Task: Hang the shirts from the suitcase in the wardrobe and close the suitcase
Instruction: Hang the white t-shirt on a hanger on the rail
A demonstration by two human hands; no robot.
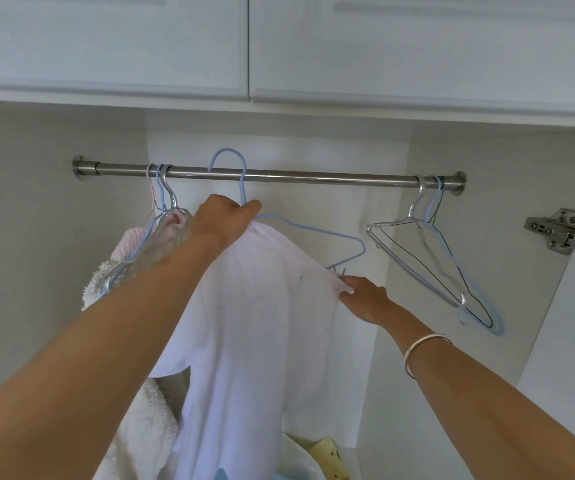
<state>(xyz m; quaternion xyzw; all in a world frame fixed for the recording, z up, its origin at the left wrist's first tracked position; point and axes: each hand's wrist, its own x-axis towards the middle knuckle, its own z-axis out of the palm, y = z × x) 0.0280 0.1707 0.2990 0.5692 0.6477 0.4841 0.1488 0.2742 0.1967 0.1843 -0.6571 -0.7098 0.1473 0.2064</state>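
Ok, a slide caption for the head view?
Left hand holds the blue hanger by its neck at the rail; right hand pinches the white shirt draped on it.

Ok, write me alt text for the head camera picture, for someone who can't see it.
A person's left hand grips the neck of a blue hanger carrying a white shirt, its hook up at the wardrobe rail, while the right hand pinches the shirt's edge. Clothes hang at the rail's left end, empty hangers at its right.

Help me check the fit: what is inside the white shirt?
A blue hanger: hook and one arm show; the other arm is covered by the white shirt.
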